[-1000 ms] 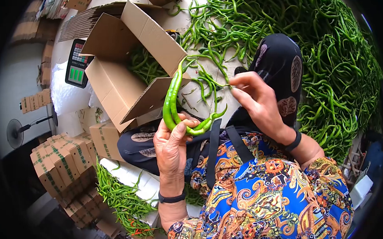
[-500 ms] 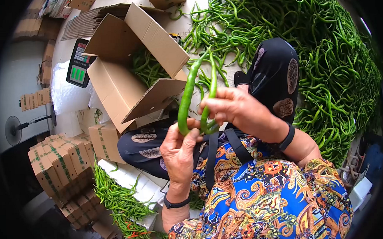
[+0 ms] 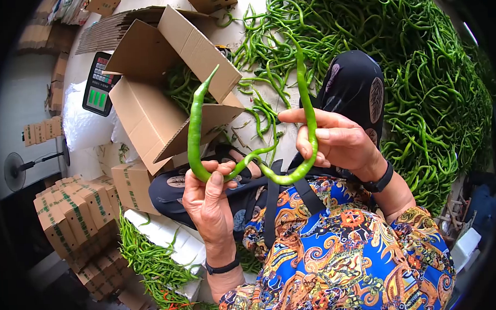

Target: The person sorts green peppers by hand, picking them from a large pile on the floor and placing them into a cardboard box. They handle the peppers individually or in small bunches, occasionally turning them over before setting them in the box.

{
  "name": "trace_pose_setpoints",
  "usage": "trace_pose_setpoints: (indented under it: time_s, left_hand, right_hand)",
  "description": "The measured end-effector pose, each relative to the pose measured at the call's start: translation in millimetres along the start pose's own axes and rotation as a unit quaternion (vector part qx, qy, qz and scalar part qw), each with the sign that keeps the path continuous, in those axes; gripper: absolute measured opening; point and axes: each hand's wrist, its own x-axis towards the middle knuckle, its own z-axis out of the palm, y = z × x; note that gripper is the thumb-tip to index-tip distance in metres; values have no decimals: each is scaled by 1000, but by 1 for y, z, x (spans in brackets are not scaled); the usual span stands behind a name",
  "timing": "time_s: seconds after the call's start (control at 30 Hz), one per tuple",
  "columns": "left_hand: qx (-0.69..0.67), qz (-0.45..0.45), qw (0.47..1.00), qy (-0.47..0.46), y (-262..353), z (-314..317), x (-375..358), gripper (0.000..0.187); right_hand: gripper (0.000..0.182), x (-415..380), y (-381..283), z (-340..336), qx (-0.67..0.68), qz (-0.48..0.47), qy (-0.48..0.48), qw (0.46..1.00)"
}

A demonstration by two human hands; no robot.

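Two chillies (image 3: 195, 129) clamped: left hand (image 3: 208, 203), right hand (image 3: 337, 141); stems overlap, join unclear.

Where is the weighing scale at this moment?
Head view, upper left: the scale lies left of the open cardboard box, above the left hand.

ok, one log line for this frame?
left hand: holds pepper | right hand: holds curved pepper | open box behind
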Motion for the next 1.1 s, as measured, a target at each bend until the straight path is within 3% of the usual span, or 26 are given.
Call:
trace_pose_setpoints:
  time_s: [0.2, 0.43, 0.67, 0.97, 1.1]
  left_hand:
    - [-60, -4, 998, 4, -3, -3, -1, 18]
    - [24, 71, 997, 36, 0, 9, -6, 17]
    - [166, 118, 979, -29, -9, 18, -11, 13]
    - [231, 148, 955, -116, -33, 24, -12, 33]
    - [186, 36, 976, -104, -40, 32, -19, 37]
  right_hand:
    - [55, 2, -1, 8, -34, 10, 68, 997]
    - [49, 0, -1, 6, -95, 47, 56, 993]
    - [44, 1, -1, 13, -129, 70, 58, 988]
    - [37, 12, 12, 19, -95, 64, 77, 990]
    - [31, 27, 29, 24, -54, 42, 91, 994]
